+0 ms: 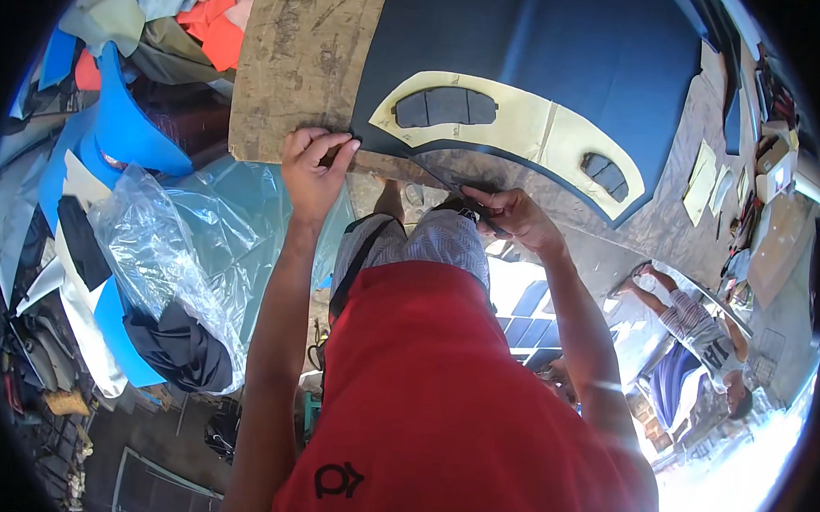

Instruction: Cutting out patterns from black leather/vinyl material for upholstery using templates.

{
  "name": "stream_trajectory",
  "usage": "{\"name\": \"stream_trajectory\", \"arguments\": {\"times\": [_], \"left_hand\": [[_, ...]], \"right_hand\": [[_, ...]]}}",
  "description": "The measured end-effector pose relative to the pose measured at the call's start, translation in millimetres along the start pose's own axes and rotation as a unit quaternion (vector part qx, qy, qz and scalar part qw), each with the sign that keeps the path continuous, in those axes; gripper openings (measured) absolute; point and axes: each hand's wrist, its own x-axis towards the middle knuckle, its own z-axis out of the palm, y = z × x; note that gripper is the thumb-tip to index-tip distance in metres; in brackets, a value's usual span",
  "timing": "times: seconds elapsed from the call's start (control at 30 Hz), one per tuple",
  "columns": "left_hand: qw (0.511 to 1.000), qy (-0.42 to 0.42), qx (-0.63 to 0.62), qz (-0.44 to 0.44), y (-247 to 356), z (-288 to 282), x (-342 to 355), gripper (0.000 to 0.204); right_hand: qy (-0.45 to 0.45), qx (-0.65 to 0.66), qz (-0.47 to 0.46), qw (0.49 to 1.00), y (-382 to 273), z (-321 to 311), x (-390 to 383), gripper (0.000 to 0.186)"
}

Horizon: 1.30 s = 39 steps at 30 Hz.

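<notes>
A dark navy sheet of material (607, 46) lies on a worn wooden board (295, 62). On the sheet rests a curved cream template (545, 125), with a dark brake pad (444, 107) near its left end and a second, ribbed pad (604, 175) near its right end. My left hand (314, 167) pinches the sheet's near left corner between thumb and fingers. To the right, my right hand (517, 216) is closed around dark scissors (446, 178). Their blades point left toward the sheet's near edge, below the template; how far apart the blades are is hard to make out.
Clear plastic sheeting (221, 240), blue pieces (130, 124) and a crumpled black cloth (179, 345) are heaped at left. Cream paper pieces (700, 185) lie on the board's right side. Another person (701, 329) is farther off at right, in bright light.
</notes>
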Motion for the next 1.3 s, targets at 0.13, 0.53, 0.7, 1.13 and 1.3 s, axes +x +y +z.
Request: {"name": "stream_trajectory", "arguments": {"times": [0.13,0.53,0.7,1.13,1.3], "left_hand": [[1.000,-0.001,-0.010,0.008,1.8,-1.5,2.0,0.017],[0.999,-0.010,-0.030,0.006,-0.2,-5.2,1.4,0.016],[0.999,-0.017,-0.038,-0.012,0.2,-6.1,-0.4,0.015],[0.999,0.002,-0.045,0.013,-2.3,-4.2,-1.6,0.015],[0.999,0.004,-0.037,0.028,-3.9,-4.6,-1.6,0.014]], "right_hand": [[-0.009,-0.022,-0.013,1.000,0.7,-0.7,0.0,0.059],[0.014,-0.045,-0.031,0.998,-21.2,18.3,16.6,0.055],[-0.004,-0.041,-0.035,0.999,-19.7,14.7,21.4,0.058],[-0.024,-0.085,-0.090,0.992,-32.5,29.5,43.9,0.062],[-0.053,-0.043,-0.087,0.994,-32.3,31.8,58.6,0.062]]}}
